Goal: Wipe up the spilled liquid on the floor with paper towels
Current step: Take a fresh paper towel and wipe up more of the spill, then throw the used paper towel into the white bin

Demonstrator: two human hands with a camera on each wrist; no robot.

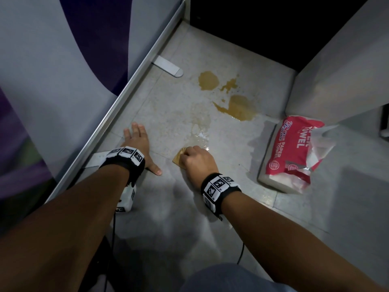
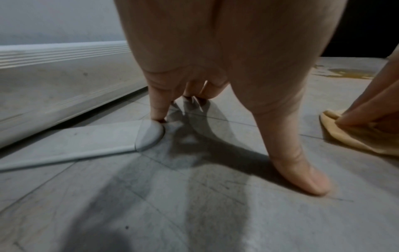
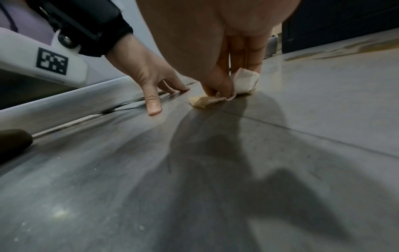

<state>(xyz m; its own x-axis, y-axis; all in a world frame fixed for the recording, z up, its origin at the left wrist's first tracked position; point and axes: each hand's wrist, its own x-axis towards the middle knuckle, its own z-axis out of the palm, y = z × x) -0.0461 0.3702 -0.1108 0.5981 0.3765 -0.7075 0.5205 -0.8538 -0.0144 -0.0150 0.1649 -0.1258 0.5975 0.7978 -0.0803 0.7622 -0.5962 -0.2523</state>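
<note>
Brown spilled liquid (image 1: 235, 102) lies in puddles on the grey floor (image 1: 189, 218), with a thin wet smear (image 1: 200, 127) trailing towards me. My right hand (image 1: 199, 161) grips a soaked, tan paper towel (image 1: 179, 158) and presses it on the floor at the near end of the smear. In the right wrist view the fingers (image 3: 218, 80) curl round the crumpled towel (image 3: 244, 81). My left hand (image 1: 136, 144) rests flat on the floor left of the towel, fingers spread and holding nothing. The left wrist view shows its thumb (image 2: 302, 170) on the tile.
A red paper towel pack (image 1: 292, 152) lies torn at the right, a sheet sticking out. A grey partition with a metal base rail (image 1: 117, 106) runs along the left, with flat feet (image 1: 168, 66) on the floor. A grey cabinet (image 1: 336, 70) stands at the right.
</note>
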